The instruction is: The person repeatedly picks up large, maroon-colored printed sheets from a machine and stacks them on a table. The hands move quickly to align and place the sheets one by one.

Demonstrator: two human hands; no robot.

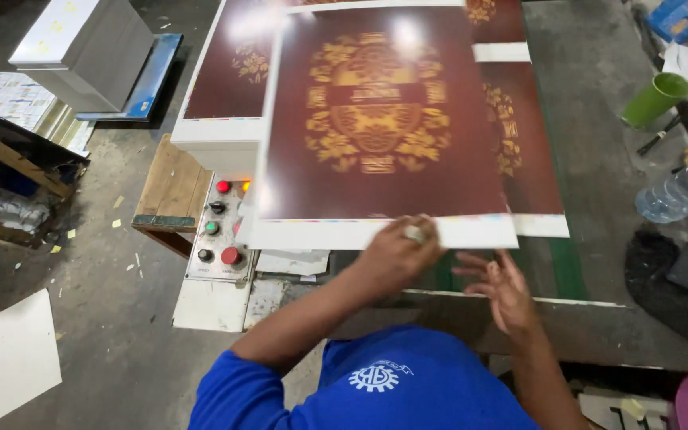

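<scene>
Sheet (384, 119) of glossy maroon print with gold ornament fills the frame's centre, lifted over the stack (535, 159) on the desk (599, 103); you seem mid-placement, so squaring edges comes next. Your left hand (396, 255) pinches its lower white margin; right hand (503, 291), lower right, hovers with fingers spread.

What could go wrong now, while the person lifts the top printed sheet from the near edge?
1. The left hand pinches the dark red printed sheet at its white margin only, so the raised sheet may bend or crease.
2. The right hand is open below the edge, not holding; the sheet may slip sideways.
3. The sheet hangs over the control panel and might brush a button.
</scene>
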